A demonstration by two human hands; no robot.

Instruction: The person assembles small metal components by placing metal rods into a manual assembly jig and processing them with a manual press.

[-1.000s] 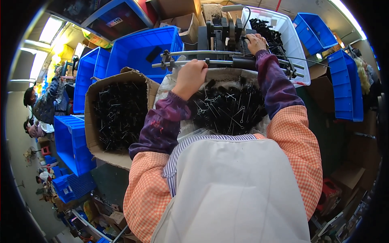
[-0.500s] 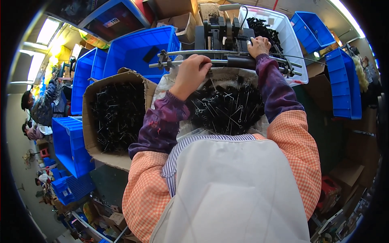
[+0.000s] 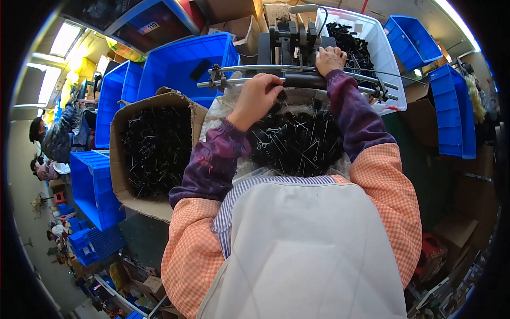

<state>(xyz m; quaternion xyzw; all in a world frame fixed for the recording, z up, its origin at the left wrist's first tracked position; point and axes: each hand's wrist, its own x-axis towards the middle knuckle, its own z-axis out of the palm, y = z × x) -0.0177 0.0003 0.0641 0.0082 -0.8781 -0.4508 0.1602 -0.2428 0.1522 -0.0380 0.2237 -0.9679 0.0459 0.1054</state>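
My left hand point(image 3: 257, 98) is closed in a pinch at the near steel rail point(image 3: 234, 82) of a bench machine point(image 3: 289, 45). What its fingertips hold is hidden; a dark bristly tuft shows just below them. My right hand point(image 3: 330, 60) has its fingers curled at the machine's right side, above a black roller point(image 3: 305, 80). Whatever lies under those fingers cannot be seen. Below both hands lies a heap of black wire brushes point(image 3: 297, 141) with looped wire ends, on a pale plastic sheet point(image 3: 217, 112).
On the left stands a cardboard box point(image 3: 118, 159) of similar brushes, with blue bins point(image 3: 186, 56) behind and beside it. A white bin point(image 3: 390, 69) of black pieces sits beyond my right hand. Rods jut out right of the machine. Other people are far left.
My right hand has shifted slightly left and nearer along the machine. My left hand has moved a little right; the brush with a wire that showed under its fingertips is less distinct.
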